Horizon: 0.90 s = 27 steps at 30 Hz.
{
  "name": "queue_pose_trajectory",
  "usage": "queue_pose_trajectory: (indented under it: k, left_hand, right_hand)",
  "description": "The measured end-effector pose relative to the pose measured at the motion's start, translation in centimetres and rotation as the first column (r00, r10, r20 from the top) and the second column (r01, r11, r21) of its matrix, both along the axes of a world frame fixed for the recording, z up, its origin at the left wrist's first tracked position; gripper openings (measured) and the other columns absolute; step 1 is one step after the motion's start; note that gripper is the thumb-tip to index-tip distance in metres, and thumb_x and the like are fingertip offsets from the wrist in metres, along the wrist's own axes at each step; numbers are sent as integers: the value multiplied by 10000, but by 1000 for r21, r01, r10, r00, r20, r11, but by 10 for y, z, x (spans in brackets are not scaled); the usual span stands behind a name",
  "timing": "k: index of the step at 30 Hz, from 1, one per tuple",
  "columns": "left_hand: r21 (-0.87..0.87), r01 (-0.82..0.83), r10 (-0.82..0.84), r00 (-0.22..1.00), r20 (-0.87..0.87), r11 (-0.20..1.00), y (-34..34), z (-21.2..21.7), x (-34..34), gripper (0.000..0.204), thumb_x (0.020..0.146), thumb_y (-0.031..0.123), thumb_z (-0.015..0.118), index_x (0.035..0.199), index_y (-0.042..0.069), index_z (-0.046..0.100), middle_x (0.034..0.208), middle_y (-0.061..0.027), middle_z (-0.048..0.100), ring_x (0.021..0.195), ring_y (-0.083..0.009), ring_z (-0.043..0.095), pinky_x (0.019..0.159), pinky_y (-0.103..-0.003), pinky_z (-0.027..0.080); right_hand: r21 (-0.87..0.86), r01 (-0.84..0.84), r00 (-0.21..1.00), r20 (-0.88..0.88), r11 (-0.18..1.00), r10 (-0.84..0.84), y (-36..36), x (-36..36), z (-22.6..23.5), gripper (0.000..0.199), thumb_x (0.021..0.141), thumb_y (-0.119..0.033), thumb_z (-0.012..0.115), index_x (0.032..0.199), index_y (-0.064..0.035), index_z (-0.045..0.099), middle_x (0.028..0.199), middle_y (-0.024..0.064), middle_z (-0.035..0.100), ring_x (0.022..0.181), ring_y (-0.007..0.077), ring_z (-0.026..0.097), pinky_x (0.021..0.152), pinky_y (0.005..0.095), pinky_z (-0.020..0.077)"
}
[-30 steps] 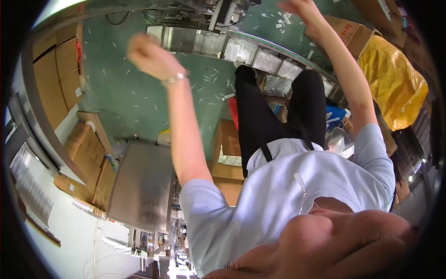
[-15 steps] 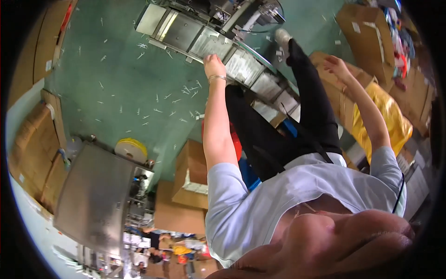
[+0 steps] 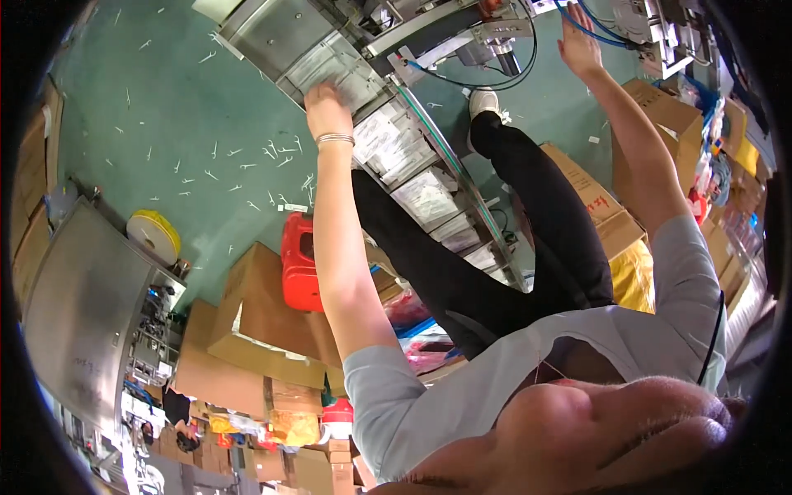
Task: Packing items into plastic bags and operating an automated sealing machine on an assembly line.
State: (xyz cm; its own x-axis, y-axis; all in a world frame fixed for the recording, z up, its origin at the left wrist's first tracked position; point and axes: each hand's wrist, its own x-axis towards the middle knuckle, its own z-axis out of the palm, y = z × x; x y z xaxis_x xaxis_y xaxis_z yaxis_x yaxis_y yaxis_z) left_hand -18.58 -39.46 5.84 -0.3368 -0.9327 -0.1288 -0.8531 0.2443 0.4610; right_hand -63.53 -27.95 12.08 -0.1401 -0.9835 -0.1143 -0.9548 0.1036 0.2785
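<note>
A metal conveyor (image 3: 280, 33) runs diagonally between my legs, divided into sections that carry flat clear plastic packs (image 3: 394, 142). My left hand (image 3: 327, 103), a thin bangle on its wrist, is over the conveyor's left edge beside a clear pack (image 3: 334, 70). Its fingertips point down and are blurred, so whether they grip anything is hidden. Out ahead on the right, my right hand (image 3: 580, 45) reaches up with its fingers stretched, holding nothing that I can see. Blue air tubes (image 3: 590, 25) of the machine (image 3: 660, 37) pass close by its fingers.
Small white scraps (image 3: 271, 150) litter the green floor (image 3: 190, 107). A red plastic container (image 3: 299, 262) and open cardboard boxes (image 3: 268, 305) stand at my left. Further left are a yellow-rimmed reel (image 3: 154, 237) and a steel cabinet (image 3: 87, 305). A carton (image 3: 598, 198) and yellow bag (image 3: 633, 276) lie right.
My right hand has gone from above the cartons forward to the machine's blue tubes. My left hand is still over the conveyor. The view has shifted, bringing more of the machine into sight.
</note>
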Motion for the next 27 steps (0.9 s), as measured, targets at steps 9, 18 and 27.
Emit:
queue_pose_trajectory:
  k: [9, 18, 27]
  left_hand:
    - [39, -300, 290, 870, -398, 953, 2, 30, 8, 157, 741, 98, 587, 883, 33, 566, 782, -158, 613, 706, -336, 592, 629, -381, 477]
    - [416, 159, -234, 962, 137, 895, -1, 46, 1, 235, 741, 228, 536, 932, 101, 587, 870, -149, 622, 810, -334, 595, 720, -406, 472]
    - [608, 110, -381, 862, 336, 786, -12, 32, -2, 292, 783, 293, 423, 938, 106, 586, 927, -164, 611, 883, -327, 581, 789, -430, 447]
  right_hand:
    - [-320, 171, 565, 807, 932, 173, -3, -44, -44, 399, 799, -112, 438, 1173, 27, 436, 1231, 153, 450, 1188, 264, 365, 967, 380, 310]
    - [-511, 177, 642, 707, 841, 295, -13, -98, -93, 347, 836, -84, 399, 1160, 29, 445, 1204, 161, 473, 1168, 277, 389, 985, 421, 281]
    - [29, 198, 574, -814, 980, -91, -43, -81, -125, 322, 880, -159, 374, 1151, -11, 465, 1187, 137, 492, 1167, 246, 400, 1015, 376, 251]
